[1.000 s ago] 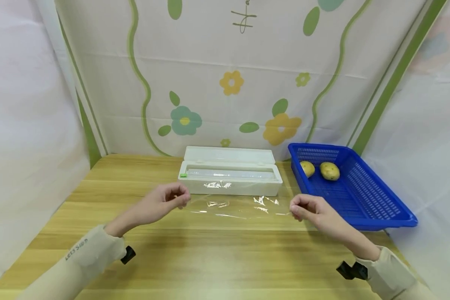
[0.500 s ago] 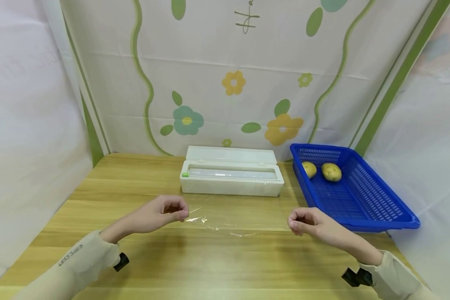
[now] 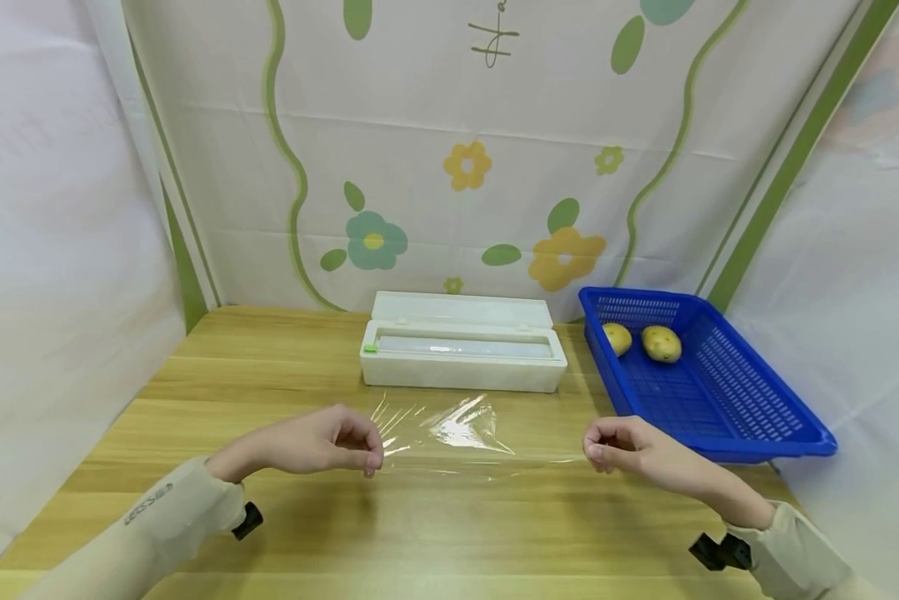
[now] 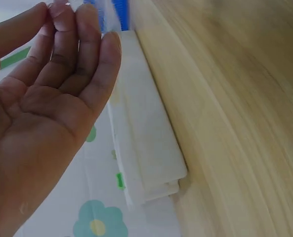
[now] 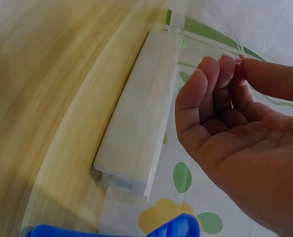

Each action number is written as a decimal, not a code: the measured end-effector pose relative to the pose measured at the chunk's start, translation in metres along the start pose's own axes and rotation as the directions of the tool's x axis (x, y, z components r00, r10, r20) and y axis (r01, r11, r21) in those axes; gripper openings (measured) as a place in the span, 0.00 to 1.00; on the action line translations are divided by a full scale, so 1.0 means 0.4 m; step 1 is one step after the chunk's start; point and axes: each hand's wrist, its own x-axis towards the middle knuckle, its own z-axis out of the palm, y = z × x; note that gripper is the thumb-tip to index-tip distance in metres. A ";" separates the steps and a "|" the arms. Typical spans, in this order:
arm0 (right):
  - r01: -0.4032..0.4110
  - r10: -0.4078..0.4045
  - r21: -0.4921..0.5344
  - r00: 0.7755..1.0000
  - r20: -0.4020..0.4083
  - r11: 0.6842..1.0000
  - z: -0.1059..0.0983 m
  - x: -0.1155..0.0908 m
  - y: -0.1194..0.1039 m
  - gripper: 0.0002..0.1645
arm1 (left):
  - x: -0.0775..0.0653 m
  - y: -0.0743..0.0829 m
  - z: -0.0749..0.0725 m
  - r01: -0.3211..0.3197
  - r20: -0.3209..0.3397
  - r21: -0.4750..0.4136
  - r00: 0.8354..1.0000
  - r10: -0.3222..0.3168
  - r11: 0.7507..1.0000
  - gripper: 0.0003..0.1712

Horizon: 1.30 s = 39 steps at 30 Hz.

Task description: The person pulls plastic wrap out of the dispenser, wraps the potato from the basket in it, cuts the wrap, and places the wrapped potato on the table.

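Note:
A clear sheet of plastic wrap (image 3: 464,429) stretches between the two hands above the table, creased and shiny. My left hand (image 3: 329,440) pinches its left corner between thumb and fingertips. At the other corner, my right hand (image 3: 640,450) pinches the film the same way. In both wrist views the left hand (image 4: 52,94) and right hand (image 5: 240,108) show thumb and index finger pressed together on the film. Behind the sheet stands a white wrap dispenser box (image 3: 464,375), its lid (image 3: 460,309) raised, with a roll (image 3: 464,347) inside and a green slider (image 3: 370,348) at the left end.
To the right of the box sits a blue plastic basket (image 3: 756,367), holding potatoes (image 3: 661,343) at its far end. All of this stands on a wooden table (image 3: 449,533). A flowered cloth (image 3: 419,108) hangs behind, with white cloth at both sides.
Both hands have drawn back from the box toward the front of the table with the film. The sheet, slack and barely visible half a second ago, now spreads wider between them.

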 end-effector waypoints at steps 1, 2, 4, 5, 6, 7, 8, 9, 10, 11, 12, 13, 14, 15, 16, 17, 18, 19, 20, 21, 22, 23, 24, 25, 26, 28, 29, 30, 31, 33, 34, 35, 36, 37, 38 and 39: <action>-0.006 0.006 -0.001 1.000 0.000 1.000 0.002 -0.001 0.004 0.08 | 0.000 -0.004 0.002 0.007 0.006 0.001 1.000 -0.007 1.000 0.06; -0.008 0.008 -0.002 1.000 0.003 1.000 0.004 -0.002 0.007 0.08 | -0.001 -0.008 0.004 0.014 0.007 0.002 1.000 -0.014 1.000 0.06; -0.022 0.022 -0.022 1.000 0.004 1.000 0.009 -0.002 0.015 0.08 | -0.002 -0.015 0.006 0.022 -0.004 0.017 1.000 -0.022 1.000 0.05; -0.030 0.031 -0.032 1.000 0.006 0.999 0.011 -0.002 0.018 0.08 | -0.003 -0.017 0.007 0.029 -0.013 0.023 0.999 -0.029 0.999 0.05; -0.037 0.037 -0.045 0.999 0.009 0.998 0.014 -0.001 0.022 0.08 | -0.003 -0.019 0.008 0.036 -0.022 0.029 0.999 -0.036 0.999 0.05; -0.048 0.049 -0.053 0.999 0.011 0.997 0.017 -0.001 0.025 0.08 | -0.004 -0.020 0.009 0.044 -0.032 0.033 0.999 -0.043 0.998 0.05; -0.057 0.058 -0.061 0.998 0.014 0.997 0.020 -0.001 0.028 0.08 | -0.005 -0.022 0.010 0.055 -0.041 0.040 0.998 -0.053 0.998 0.04; -0.069 0.071 -0.068 0.997 0.017 0.995 0.023 0.000 0.031 0.08 | -0.005 -0.023 0.011 0.068 -0.049 0.046 0.997 -0.066 0.997 0.05; -0.075 0.077 -0.071 0.997 0.023 0.995 0.026 0.000 0.033 0.08 | -0.006 -0.025 0.013 0.083 -0.052 0.045 0.995 -0.081 0.996 0.05; -0.081 0.083 -0.074 0.996 0.030 0.994 0.030 0.001 0.035 0.08 | -0.005 -0.027 0.015 0.099 -0.052 0.044 0.994 -0.096 0.994 0.04; -0.086 0.089 -0.076 0.995 0.037 0.993 0.033 0.001 0.038 0.08 | -0.005 -0.030 0.018 0.120 -0.057 0.050 0.992 -0.117 0.992 0.04; -0.088 0.092 -0.080 0.995 0.044 0.993 0.037 0.002 0.040 0.08 | -0.006 -0.034 0.022 0.143 -0.068 0.054 0.988 -0.139 0.988 0.03; -0.089 0.094 -0.083 0.994 0.054 0.993 0.041 0.003 0.042 0.08 | -0.005 -0.038 0.026 0.170 -0.080 0.056 0.983 -0.165 0.984 0.03; -0.089 0.095 -0.085 0.993 0.064 0.992 0.045 0.004 0.044 0.09 | -0.005 -0.042 0.031 0.196 -0.097 0.062 0.977 -0.189 0.979 0.03; -0.087 0.094 -0.090 0.993 0.074 0.992 0.049 0.004 0.047 0.09 | -0.005 -0.047 0.036 0.218 -0.115 0.067 0.971 -0.209 0.974 0.04; -0.081 0.090 -0.099 0.992 0.084 0.992 0.052 0.005 0.051 0.09 | -0.005 -0.050 0.040 0.237 -0.136 0.071 0.965 -0.226 0.969 0.05; -0.076 0.086 -0.111 0.992 0.094 0.991 0.055 0.006 0.055 0.09 | -0.006 -0.053 0.044 0.257 -0.158 0.071 0.957 -0.243 0.964 0.05; -0.069 0.082 -0.121 0.991 0.105 0.990 0.058 0.006 0.058 0.09 | -0.007 -0.055 0.047 0.269 -0.179 0.070 0.951 -0.254 0.961 0.06; -0.068 0.083 -0.128 0.990 0.117 0.989 0.060 0.006 0.061 0.10 | -0.009 -0.058 0.050 0.279 -0.197 0.067 0.945 -0.261 0.958 0.06; -0.069 0.086 -0.132 0.988 0.129 0.989 0.061 0.005 0.063 0.10 | -0.012 -0.060 0.052 0.284 -0.214 0.070 0.941 -0.264 0.956 0.06; -0.070 0.089 -0.137 0.986 0.142 0.988 0.062 0.004 0.065 0.10 | -0.014 -0.062 0.053 0.286 -0.225 0.068 0.938 -0.265 0.956 0.07; -0.073 0.095 -0.138 0.983 0.155 0.988 0.062 0.003 0.066 0.10 | -0.017 -0.064 0.054 0.288 -0.236 0.062 0.935 -0.266 0.956 0.07; -0.082 0.104 -0.136 0.980 0.167 0.987 0.063 0.002 0.067 0.10 | -0.020 -0.068 0.055 0.292 -0.244 0.064 0.932 -0.269 0.954 0.07; -0.089 0.112 -0.131 0.978 0.179 0.987 0.063 0.001 0.068 0.11 | -0.023 -0.071 0.056 0.293 -0.249 0.070 0.931 -0.268 0.953 0.07; -0.095 0.119 -0.129 0.975 0.186 0.987 0.063 0.001 0.069 0.11 | -0.025 -0.074 0.057 0.288 -0.249 0.079 0.933 -0.260 0.955 0.07; -0.095 0.121 -0.137 0.974 0.194 0.986 0.063 0.003 0.071 0.11 | -0.025 -0.079 0.059 0.280 -0.243 0.111 0.938 -0.247 0.954 0.06; -0.091 0.118 -0.143 0.974 0.194 0.986 0.063 0.004 0.073 0.10 | -0.024 -0.081 0.059 0.270 -0.240 0.128 0.942 -0.234 0.954 0.05; -0.084 0.112 -0.150 0.974 0.195 0.985 0.062 0.006 0.074 0.10 | -0.022 -0.083 0.060 0.255 -0.236 0.148 0.948 -0.216 0.956 0.04; -0.075 0.105 -0.153 0.975 0.197 0.985 0.062 0.007 0.075 0.10 | -0.019 -0.084 0.061 0.242 -0.233 0.164 0.952 -0.201 0.956 0.03; -0.061 0.092 -0.153 0.975 0.203 0.986 0.062 0.010 0.075 0.09 | -0.012 -0.085 0.064 0.217 -0.226 0.185 0.959 -0.173 0.958 0.02; -0.054 0.086 -0.156 0.975 0.206 0.986 0.062 0.012 0.075 0.09 | -0.008 -0.085 0.065 0.203 -0.222 0.194 0.962 -0.159 0.960 0.01; -0.052 0.084 -0.156 0.975 0.207 0.986 0.062 0.014 0.074 0.09 | -0.005 -0.085 0.067 0.195 -0.222 0.202 0.964 -0.150 0.960 0.02; -0.051 0.084 -0.158 0.975 0.208 0.986 0.062 0.015 0.073 0.09 | -0.002 -0.085 0.069 0.193 -0.220 0.211 0.965 -0.146 0.958 0.02; -0.054 0.087 -0.159 0.974 0.208 0.986 0.062 0.017 0.073 0.09 | 0.001 -0.084 0.071 0.196 -0.221 0.220 0.964 -0.147 0.956 0.03; -0.059 0.093 -0.163 0.974 0.207 0.985 0.062 0.018 0.072 0.10 | 0.002 -0.085 0.073 0.198 -0.223 0.228 0.964 -0.147 0.953 0.04; -0.064 0.098 -0.167 0.974 0.205 0.984 0.062 0.020 0.072 0.10 | 0.003 -0.085 0.075 0.201 -0.227 0.237 0.963 -0.147 0.950 0.04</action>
